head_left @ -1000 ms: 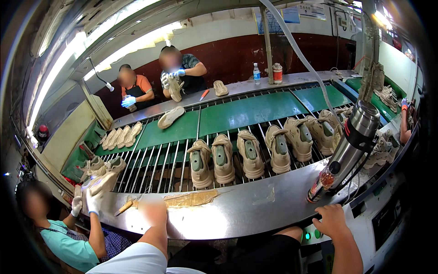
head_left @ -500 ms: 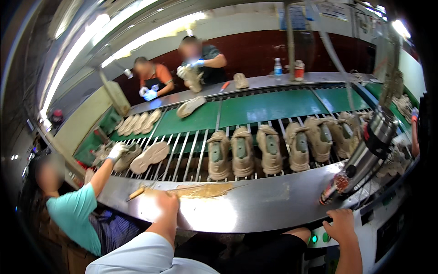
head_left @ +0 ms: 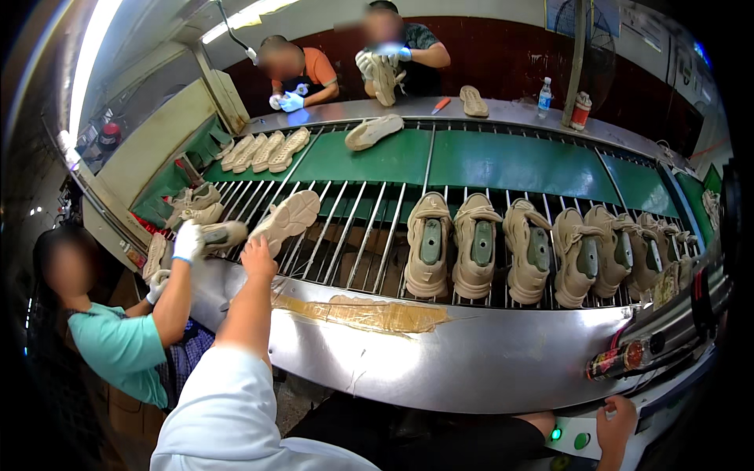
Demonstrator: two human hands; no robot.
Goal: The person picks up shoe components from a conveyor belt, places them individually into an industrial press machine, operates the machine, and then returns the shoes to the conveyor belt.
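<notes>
Beige sole (head_left: 287,220) lies upside down on the rollers (head_left: 345,228), and our left hand (head_left: 258,257) touches its near edge, fingers loose, not clenched. We judge it could slip between rollers. Our right hand (head_left: 618,416) rests by the green button (head_left: 556,434), grip unclear.

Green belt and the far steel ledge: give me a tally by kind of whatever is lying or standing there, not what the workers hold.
Beige soles: 5
Clear plastic bottle: 1
Red and white can: 1
Red-handled tool: 1
Total: 8
</notes>
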